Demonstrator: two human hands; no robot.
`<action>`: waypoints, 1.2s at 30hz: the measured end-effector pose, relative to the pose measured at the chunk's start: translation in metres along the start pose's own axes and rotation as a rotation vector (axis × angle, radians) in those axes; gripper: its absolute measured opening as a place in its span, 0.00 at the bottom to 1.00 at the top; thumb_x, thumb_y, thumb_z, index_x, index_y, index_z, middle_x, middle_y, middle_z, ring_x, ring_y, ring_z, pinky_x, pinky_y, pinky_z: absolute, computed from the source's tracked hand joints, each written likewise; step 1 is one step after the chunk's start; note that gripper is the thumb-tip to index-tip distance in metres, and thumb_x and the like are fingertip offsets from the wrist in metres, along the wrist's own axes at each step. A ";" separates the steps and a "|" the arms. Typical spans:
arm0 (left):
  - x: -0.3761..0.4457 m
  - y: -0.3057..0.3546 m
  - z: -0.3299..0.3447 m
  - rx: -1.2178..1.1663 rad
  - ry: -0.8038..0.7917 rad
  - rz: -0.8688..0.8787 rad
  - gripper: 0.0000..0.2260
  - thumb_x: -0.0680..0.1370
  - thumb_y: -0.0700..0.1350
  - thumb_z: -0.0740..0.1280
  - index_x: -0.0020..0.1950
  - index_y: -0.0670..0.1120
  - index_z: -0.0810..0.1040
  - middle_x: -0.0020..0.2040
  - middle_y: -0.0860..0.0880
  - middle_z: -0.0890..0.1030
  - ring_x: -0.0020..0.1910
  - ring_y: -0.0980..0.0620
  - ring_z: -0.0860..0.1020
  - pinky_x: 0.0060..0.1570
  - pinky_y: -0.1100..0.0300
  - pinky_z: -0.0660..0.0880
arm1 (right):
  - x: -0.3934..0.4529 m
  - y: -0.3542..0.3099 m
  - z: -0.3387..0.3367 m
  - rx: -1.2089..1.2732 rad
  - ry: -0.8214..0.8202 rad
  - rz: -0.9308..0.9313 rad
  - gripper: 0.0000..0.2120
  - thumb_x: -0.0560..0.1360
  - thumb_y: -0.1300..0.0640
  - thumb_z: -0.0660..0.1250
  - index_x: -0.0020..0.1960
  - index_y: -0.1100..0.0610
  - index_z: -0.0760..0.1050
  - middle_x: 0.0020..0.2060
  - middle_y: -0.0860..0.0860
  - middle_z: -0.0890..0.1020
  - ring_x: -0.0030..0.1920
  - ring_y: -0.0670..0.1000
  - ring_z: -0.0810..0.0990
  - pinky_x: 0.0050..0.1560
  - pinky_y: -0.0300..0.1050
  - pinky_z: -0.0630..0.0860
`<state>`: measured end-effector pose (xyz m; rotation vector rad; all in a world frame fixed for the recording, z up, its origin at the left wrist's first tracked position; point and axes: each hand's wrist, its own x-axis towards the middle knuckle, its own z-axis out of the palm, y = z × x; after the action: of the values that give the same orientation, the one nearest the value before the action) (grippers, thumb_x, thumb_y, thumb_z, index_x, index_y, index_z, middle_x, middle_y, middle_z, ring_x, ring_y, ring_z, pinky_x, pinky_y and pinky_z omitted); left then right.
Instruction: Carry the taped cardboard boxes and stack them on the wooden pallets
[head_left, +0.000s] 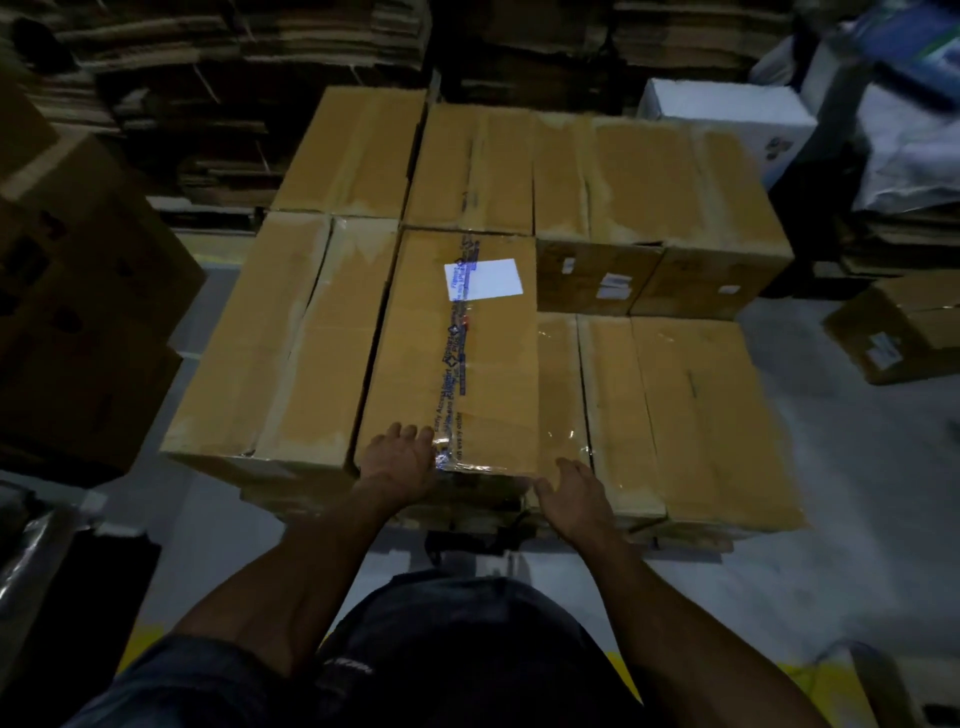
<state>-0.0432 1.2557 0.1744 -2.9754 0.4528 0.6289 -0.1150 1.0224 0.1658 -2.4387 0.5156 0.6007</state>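
Note:
A long taped cardboard box (457, 358) with a white label and blue-printed tape lies on top of the stack, in the middle. My left hand (400, 457) rests flat on its near top edge, fingers straight. My right hand (571, 499) presses the box's near right corner, fingers spread over the lower neighbouring box (675, 405). More taped boxes (291, 332) flank it on the left and behind (597, 176). The wooden pallet (691, 543) shows only as a dark strip under the stack's near edge.
Brown cartons (78, 291) stand stacked at the left. Flattened cardboard piles (234, 78) fill the back. A white box (727, 119) and wrapped bundles sit back right, another carton (904, 332) on the floor at right. Grey floor with yellow marks lies near my legs.

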 end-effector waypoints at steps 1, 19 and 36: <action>-0.003 0.008 -0.002 -0.004 0.005 0.021 0.20 0.82 0.54 0.55 0.71 0.46 0.65 0.66 0.44 0.73 0.65 0.44 0.69 0.58 0.49 0.71 | -0.006 0.005 -0.002 0.007 0.011 0.006 0.28 0.82 0.44 0.58 0.76 0.60 0.64 0.73 0.58 0.68 0.71 0.60 0.68 0.69 0.52 0.67; 0.035 0.122 -0.027 -0.050 -0.021 0.528 0.32 0.76 0.60 0.45 0.72 0.44 0.65 0.69 0.43 0.72 0.67 0.44 0.68 0.64 0.52 0.68 | -0.048 0.077 -0.021 0.227 0.295 0.347 0.24 0.80 0.44 0.60 0.71 0.57 0.70 0.68 0.57 0.74 0.67 0.59 0.71 0.63 0.52 0.71; 0.082 0.336 -0.029 0.147 -0.153 0.912 0.27 0.78 0.56 0.52 0.72 0.43 0.67 0.68 0.42 0.74 0.66 0.42 0.70 0.64 0.53 0.68 | -0.065 0.240 -0.066 0.404 0.408 0.691 0.33 0.81 0.38 0.58 0.79 0.56 0.61 0.77 0.55 0.64 0.77 0.56 0.61 0.75 0.52 0.60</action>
<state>-0.0608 0.9094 0.1659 -2.4234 1.7642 0.8015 -0.2639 0.8133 0.1445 -1.9583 1.5185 0.2105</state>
